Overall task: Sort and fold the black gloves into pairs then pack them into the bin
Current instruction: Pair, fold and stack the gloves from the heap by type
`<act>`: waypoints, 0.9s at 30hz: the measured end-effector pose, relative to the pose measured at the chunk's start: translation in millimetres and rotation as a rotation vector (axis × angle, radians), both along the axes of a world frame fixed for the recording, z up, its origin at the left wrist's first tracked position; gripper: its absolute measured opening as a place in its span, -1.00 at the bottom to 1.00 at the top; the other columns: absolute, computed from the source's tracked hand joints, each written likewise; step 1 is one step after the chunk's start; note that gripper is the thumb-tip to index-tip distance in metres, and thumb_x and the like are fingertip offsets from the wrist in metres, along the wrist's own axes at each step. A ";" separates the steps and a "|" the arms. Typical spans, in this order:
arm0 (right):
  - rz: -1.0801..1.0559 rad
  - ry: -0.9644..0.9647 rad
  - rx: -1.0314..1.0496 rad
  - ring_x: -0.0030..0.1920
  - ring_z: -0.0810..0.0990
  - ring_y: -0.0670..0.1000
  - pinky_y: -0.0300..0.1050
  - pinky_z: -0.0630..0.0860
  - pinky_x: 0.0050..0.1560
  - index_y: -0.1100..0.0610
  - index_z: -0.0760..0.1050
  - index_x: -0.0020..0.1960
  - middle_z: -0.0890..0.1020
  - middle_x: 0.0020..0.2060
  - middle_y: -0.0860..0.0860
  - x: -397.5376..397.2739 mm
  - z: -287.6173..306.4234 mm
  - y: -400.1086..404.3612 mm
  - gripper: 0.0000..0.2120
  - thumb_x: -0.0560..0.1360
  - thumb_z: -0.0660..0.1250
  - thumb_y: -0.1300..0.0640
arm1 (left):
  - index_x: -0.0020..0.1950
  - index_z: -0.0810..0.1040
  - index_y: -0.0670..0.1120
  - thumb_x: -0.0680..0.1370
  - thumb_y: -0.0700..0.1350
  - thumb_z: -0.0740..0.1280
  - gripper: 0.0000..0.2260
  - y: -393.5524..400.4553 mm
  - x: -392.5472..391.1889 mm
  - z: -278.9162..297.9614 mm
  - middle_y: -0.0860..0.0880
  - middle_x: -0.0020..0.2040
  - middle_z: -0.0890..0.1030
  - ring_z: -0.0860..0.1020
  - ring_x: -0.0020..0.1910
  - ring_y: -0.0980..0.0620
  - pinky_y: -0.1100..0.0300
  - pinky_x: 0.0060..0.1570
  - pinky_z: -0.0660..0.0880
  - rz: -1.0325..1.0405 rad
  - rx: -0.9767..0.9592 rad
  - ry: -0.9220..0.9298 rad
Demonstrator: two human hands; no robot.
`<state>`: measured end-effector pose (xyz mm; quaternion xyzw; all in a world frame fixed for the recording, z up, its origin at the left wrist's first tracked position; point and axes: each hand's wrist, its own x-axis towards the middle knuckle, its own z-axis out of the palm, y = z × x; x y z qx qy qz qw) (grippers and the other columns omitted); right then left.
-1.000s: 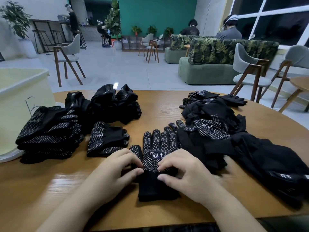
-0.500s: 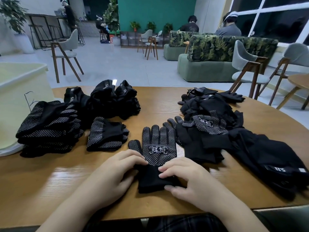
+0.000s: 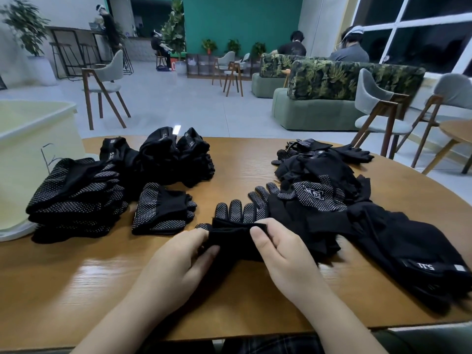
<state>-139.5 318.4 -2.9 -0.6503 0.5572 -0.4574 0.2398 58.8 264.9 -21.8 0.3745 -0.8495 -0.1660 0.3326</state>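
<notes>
Gripped dotted glove pair (image 3: 236,232) at cuff, left hand (image 3: 178,261) and right hand (image 3: 283,254) pinching, mid-fold over fingers on worktop (image 3: 242,162); next, likely pressing flat.

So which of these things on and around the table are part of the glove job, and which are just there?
Part of the job:
- glove pair being folded
- left hand
- right hand
- folded stacks
- unsorted pile
- bin

Just there:
- chairs
- sofas
- potted plants
</notes>
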 end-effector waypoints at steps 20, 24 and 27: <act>-0.362 0.572 0.213 0.15 0.53 0.11 -0.09 0.40 -0.04 0.12 0.37 0.24 0.52 0.17 0.05 9.4 6.7 -70.5 -0.73 0.61 0.19 0.01 | 0.28 0.40 0.10 0.52 0.11 0.31 -0.65 -11.1 -26.6 11.7 0.12 0.02 0.48 0.48 0.11 0.06 0.23 0.01 0.36 0.279 0.064 -0.047; -0.297 0.687 0.116 0.28 0.35 0.08 -0.07 0.36 0.21 0.08 0.30 0.35 0.40 0.28 0.03 6.7 6.2 -75.0 -0.64 0.57 0.23 0.12 | 0.26 0.51 0.12 0.41 0.13 0.44 -0.57 -12.1 -19.9 7.6 0.09 0.06 0.34 0.32 0.09 0.12 0.27 0.02 0.25 0.238 0.015 -0.162; -0.118 0.656 0.111 0.34 0.29 0.03 -0.04 0.33 0.30 0.00 0.32 0.40 0.38 0.35 -0.05 5.0 8.6 -82.0 -0.60 0.57 0.22 0.07 | 0.20 0.58 0.12 0.40 -0.06 0.50 -0.62 -10.4 -18.7 8.7 0.07 -0.02 0.36 0.36 -0.02 0.07 0.24 -0.14 0.27 0.231 -0.048 -0.239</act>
